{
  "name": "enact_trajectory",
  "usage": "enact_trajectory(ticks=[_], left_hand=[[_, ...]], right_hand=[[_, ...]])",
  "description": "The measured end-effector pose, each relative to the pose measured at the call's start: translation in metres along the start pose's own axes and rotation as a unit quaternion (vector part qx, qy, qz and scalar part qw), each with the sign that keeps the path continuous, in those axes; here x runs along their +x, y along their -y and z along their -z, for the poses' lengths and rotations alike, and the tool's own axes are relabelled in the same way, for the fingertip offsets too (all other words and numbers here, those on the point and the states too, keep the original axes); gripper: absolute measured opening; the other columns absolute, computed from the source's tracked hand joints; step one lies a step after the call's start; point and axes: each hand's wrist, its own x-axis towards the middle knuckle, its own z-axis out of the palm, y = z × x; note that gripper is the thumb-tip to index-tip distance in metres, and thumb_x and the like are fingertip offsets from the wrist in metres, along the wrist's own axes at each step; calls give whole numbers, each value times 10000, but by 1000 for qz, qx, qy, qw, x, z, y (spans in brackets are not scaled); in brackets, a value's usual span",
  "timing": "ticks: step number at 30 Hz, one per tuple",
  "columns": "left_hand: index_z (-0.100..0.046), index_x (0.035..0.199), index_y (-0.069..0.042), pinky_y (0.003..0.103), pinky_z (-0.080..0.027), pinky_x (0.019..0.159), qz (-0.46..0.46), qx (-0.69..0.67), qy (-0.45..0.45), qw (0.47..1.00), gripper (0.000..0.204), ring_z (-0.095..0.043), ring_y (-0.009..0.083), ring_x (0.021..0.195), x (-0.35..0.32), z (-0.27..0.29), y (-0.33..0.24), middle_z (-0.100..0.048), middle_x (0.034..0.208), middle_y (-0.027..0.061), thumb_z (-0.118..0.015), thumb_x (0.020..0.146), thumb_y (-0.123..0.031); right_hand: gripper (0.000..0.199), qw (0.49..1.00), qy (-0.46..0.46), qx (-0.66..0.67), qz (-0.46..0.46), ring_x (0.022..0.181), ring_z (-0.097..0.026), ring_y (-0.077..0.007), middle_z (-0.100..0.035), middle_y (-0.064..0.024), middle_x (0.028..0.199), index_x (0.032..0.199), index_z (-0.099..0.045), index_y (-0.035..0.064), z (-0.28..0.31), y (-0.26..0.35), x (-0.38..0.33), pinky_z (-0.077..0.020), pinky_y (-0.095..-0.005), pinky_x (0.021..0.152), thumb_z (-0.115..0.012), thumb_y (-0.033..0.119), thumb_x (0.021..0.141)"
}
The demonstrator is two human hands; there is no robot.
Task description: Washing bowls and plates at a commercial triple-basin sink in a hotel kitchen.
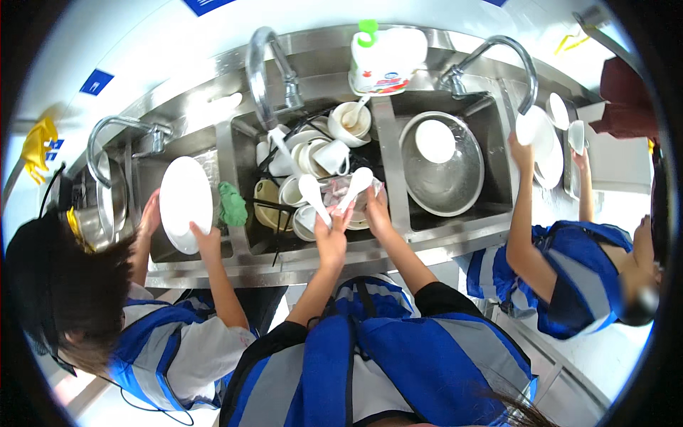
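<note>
My left hand (332, 240) is closed around the handles of two white soup spoons (311, 191), whose bowls point up and away from me. Close beside it, my right hand (378, 212) has its fingers curled at a pale, crumpled, pinkish thing (336, 189) behind the spoons. What exactly that hand grips is hidden. Both hands are over the middle sink's near side. Below and beyond them lie stacked white cups and bowls, among them a white mug (332, 157), a white bowl with a spoon in it (351, 122) and a beige dish (269, 206).
A curved faucet (257, 67) rises behind the middle sink. In the right sink sits a steel bowl (441, 188) holding a white dish. A white jug (388, 60) stands behind. Left, a co-worker holds a white oval plate (186, 203) near a green cloth (232, 204); right, another holds white plates (538, 135).
</note>
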Motion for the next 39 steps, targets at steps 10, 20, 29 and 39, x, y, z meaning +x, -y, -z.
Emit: enact_trajectory(ticks=[10,20,29,39], left_hand=[[-481,990,54,367,-496,713,35,413,90,906,227,-612,338,864,66,-127,136,-599,887,213,-550,840,-102],[-485,1007,-7,355,-500,580,187,270,166,930,252,-623,261,733,89,-126,198,-601,893,173,-485,888,-229],[-501,877,-71,209,-360,476,293,132,227,919,322,-432,72,525,-17,-74,11,-440,646,-6,-354,956,-346],[-516,1051,-55,184,-265,379,278,171,281,903,300,-318,40,440,-71,39,-10,-360,597,-41,-378,953,-302]], right_hand=[[458,962,-64,-238,114,1103,-440,-211,-482,-128,1206,1164,-490,2,33,-31,16,-266,-301,992,-443,385,918],[763,939,-112,-325,19,1304,-240,-296,-315,-227,1360,1308,-296,-62,23,-21,15,-132,-327,1075,-370,563,876],[395,962,54,-205,171,1054,-487,-208,-552,-106,1086,1101,-512,8,48,-65,11,-324,-306,950,-379,338,928],[356,971,189,145,-20,1002,-511,-179,-564,-76,1057,1135,-494,45,19,-60,-42,-405,-320,868,-408,316,921]])
